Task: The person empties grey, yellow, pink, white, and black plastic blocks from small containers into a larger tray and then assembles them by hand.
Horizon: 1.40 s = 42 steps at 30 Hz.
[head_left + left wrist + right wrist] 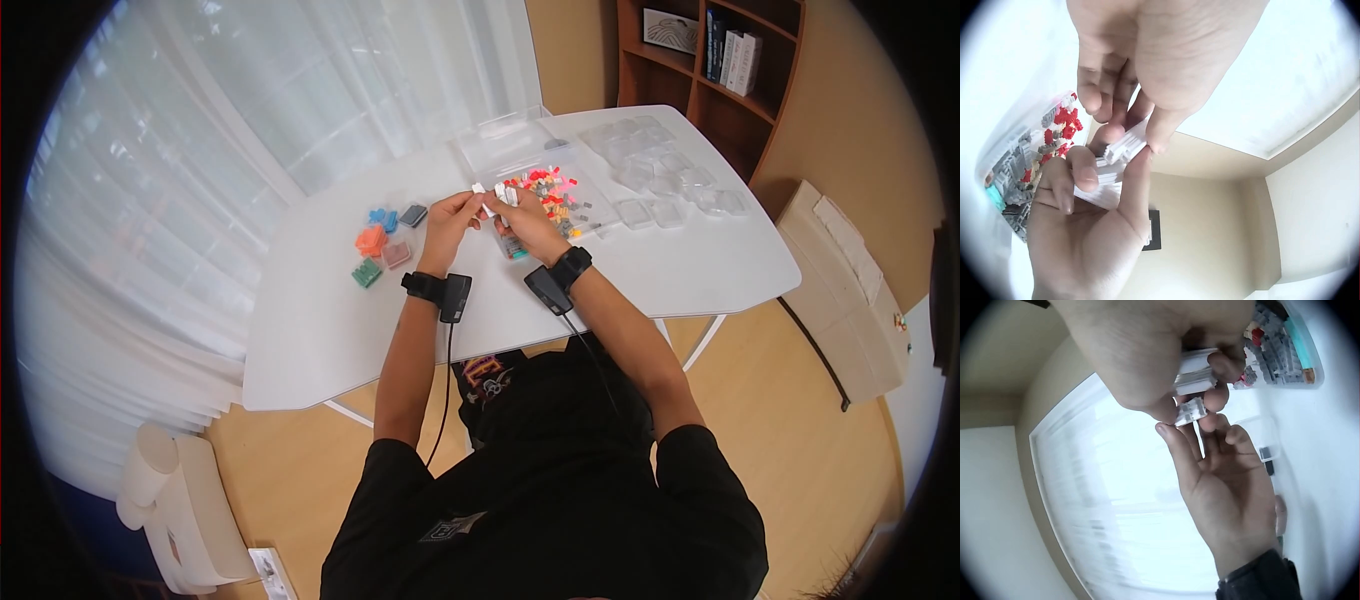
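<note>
Both hands meet over the near left part of a clear bin (595,200) of mixed small bricks. The left hand (450,232) pinches one end of a white ridged piece (1127,145) between thumb and fingertips. Curled around several stacked white pieces (1196,378) is the right hand (532,228), its thumb and fingertips also at the pinched piece. The stack (1100,190) lies against the right palm in the left wrist view. Fingers partly cover the pieces, so whether the pinched one is joined to the stack I cannot tell.
Left of the hands stand small clear boxes with blue (382,218), orange (371,240), green (366,273), pink (397,253) and dark grey (413,215) pieces. Several clear containers (668,212) spread over the right of the white table (320,345). An open clear lid (490,140) is behind the bin.
</note>
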### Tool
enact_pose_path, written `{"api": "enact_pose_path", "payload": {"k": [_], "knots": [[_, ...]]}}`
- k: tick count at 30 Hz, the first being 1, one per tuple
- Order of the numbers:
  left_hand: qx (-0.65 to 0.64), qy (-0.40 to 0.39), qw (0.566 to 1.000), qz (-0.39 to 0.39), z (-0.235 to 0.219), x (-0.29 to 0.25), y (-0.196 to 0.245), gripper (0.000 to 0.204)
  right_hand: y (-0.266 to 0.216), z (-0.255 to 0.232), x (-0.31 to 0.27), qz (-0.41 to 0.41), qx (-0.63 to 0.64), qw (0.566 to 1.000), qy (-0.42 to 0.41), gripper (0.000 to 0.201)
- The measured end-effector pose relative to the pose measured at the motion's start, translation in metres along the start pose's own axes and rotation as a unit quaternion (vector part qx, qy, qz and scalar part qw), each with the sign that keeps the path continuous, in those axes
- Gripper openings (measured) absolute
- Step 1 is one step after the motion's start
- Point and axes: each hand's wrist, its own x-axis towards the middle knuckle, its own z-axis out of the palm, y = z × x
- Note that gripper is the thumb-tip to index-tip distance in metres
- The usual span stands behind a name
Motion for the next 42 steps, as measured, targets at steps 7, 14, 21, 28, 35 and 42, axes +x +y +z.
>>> {"api": "enact_pose_path", "payload": {"k": [7, 14, 21, 28, 35, 42], "knots": [[-0.011, 0.054, 0.998, 0.021, 0.002, 0.001, 0.002, 0.025, -0.007, 0.003, -0.004, 0.003, -0.076, 0.997, 0.023, 0.023], [-0.062, -0.013, 0.998, -0.018, 0.005, -0.002, 0.010, 0.028, -0.007, -0.007, 0.001, -0.009, -0.007, 0.998, 0.069, 0.021], [0.030, -0.099, 0.995, -0.003, 0.006, -0.002, 0.005, 0.035, 0.003, -0.003, 0.006, -0.119, -0.134, 0.980, 0.081, 0.025], [0.032, -0.106, 0.994, 0.014, 0.006, -0.001, 0.003, 0.037, 0.007, -0.006, 0.007, -0.089, -0.095, 0.989, 0.072, 0.023], [0.057, -0.065, 0.996, -0.020, 0.004, 0.000, 0.000, 0.028, -0.011, -0.003, -0.002, -0.049, -0.041, 0.994, 0.089, 0.017], [0.070, -0.072, 0.995, -0.017, 0.003, 0.002, -0.004, 0.029, 0.002, -0.009, 0.005, -0.031, 0.082, 0.995, 0.046, 0.014]]}}
